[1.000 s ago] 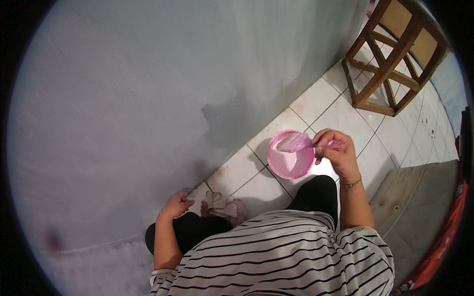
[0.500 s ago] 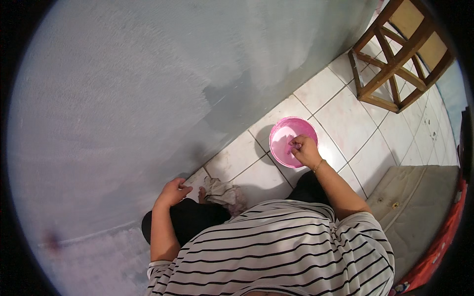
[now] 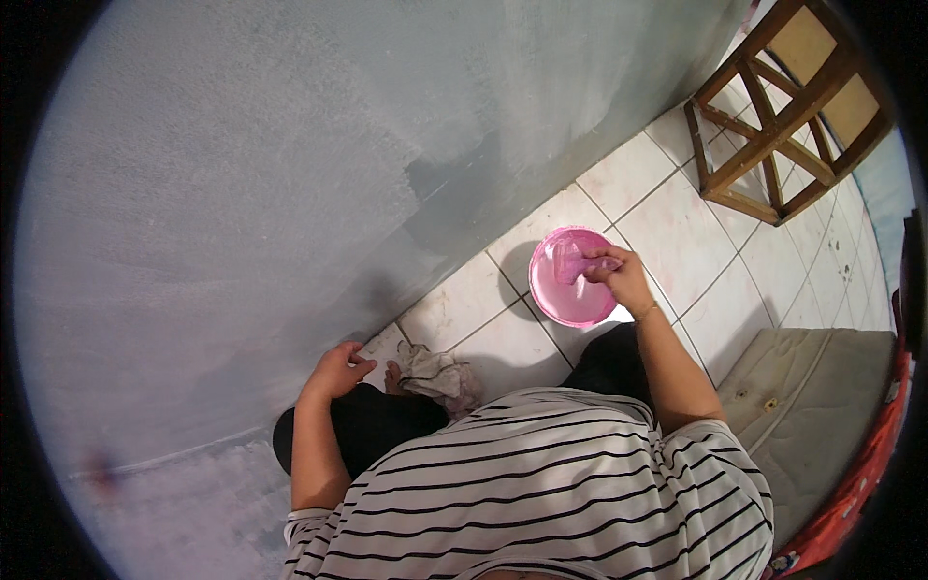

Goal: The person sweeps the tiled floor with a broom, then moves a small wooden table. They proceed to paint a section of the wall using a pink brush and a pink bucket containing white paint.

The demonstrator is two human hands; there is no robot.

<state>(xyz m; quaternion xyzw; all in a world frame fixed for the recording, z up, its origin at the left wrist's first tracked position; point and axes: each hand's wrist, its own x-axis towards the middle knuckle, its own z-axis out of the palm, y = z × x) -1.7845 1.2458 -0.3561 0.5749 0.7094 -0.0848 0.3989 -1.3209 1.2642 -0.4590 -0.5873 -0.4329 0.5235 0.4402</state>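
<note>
In my right hand (image 3: 623, 278) is the handle of a wide, flat paintbrush (image 3: 568, 265), its head coated pinkish. My fingers are closed round it over a round pink bucket (image 3: 578, 317), with the brush head at the far inner side. Pale pinkish-white paint shows inside the bucket, which stands on the tiled floor. My left hand (image 3: 338, 371) rests by my left knee, close to the wall, with its fingers loosely apart and nothing in them. Just right of that knee a crumpled, stained whitish rag (image 3: 438, 377) lies by my foot.
A grey-painted wall (image 3: 261, 174) with uneven darker patches rises along the left. White floor tiles (image 3: 667, 222) run beside it. At the far right is a brown wooden frame with crossed bars (image 3: 773, 130). A greyish padded slab (image 3: 812, 396) lies near my right elbow, bordered by red cloth (image 3: 865, 483).
My right hand has shifted slightly right and away from me. The brush now lies flatter across the bucket, showing its wide head. My left hand stays nearly still.
</note>
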